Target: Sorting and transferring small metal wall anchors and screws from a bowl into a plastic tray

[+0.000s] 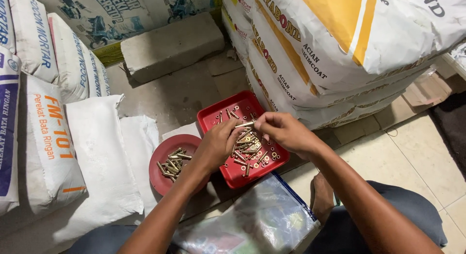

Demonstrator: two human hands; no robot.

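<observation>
1. You hold a shiny brass-coloured metal bolt (245, 124).
2. Your square red tray (212, 116) looks like smooth, glossy plastic.
3. Your round red dish (160, 152) is matt.
4. The sacks (340, 55) are woven plastic.

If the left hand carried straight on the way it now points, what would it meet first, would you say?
Most likely the right hand: the left hand points up and right across the red square tray, both pinching one brass bolt.

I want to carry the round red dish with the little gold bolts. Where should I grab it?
Probably grip the round red dish by its bare rim on the left, with a second hand under the near edge. The bolts lie heaped toward its far right, the left hand hangs over that side, and the red tray crowds it.
</observation>
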